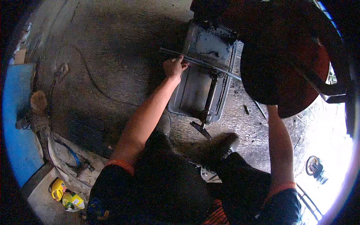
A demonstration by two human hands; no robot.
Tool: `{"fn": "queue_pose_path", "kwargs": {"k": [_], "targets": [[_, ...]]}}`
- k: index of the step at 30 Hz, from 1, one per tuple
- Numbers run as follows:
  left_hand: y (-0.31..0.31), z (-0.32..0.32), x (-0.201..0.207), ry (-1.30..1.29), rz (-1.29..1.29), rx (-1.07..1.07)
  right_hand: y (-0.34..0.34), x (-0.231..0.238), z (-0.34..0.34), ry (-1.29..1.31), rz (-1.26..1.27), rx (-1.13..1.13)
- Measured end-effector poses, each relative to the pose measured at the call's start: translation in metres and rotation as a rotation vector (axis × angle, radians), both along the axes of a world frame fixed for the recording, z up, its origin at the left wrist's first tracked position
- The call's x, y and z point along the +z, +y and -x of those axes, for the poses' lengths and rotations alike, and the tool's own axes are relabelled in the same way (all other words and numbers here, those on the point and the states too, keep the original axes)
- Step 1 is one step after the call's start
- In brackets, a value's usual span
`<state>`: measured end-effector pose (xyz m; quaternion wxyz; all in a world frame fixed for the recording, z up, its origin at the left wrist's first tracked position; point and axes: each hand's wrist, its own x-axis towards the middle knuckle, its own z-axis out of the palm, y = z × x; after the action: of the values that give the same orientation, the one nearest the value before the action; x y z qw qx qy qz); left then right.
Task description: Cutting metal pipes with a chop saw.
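My left hand (174, 68) is closed round the left part of a long, thin metal bar (210, 64). The bar slants down to the right across a grey metal tray (180, 98), and its far end reaches the edge of a large dark, rust-brown disc (311, 75). Along the tray lies a threaded screw (212, 90) with a dark T-shaped handle (201, 131) at its near end. My right forearm (280, 146) reaches up at the disc's lower edge. The disc hides my right hand, so its fingers and anything in them do not show.
A dark cable (92, 80) runs over the worn floor on the left. Beyond it stand a blue panel (17, 116) and a yellow container (58, 189). My shoe (229, 142) is close to the T-handle. A wheel (312, 165) shows in bright light at the lower right.
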<state>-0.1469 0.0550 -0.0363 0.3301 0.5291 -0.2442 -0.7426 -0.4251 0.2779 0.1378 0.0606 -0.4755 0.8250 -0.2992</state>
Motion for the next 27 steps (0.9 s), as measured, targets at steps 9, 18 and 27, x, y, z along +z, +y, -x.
{"fn": "queue_pose_path", "kwargs": {"k": [9,18,27], "targets": [[-0.001,0.001,-0.001,0.019,0.020,-0.016,-0.012,0.143,0.019,0.398,0.245,-0.137],[0.000,0.000,-0.011,0.049,0.009,-0.022,-0.032,0.191,0.022,0.542,0.234,-0.206],[-0.005,0.004,-0.029,0.033,-0.020,-0.036,-0.049,0.202,-0.001,0.558,0.174,-0.211]]}}
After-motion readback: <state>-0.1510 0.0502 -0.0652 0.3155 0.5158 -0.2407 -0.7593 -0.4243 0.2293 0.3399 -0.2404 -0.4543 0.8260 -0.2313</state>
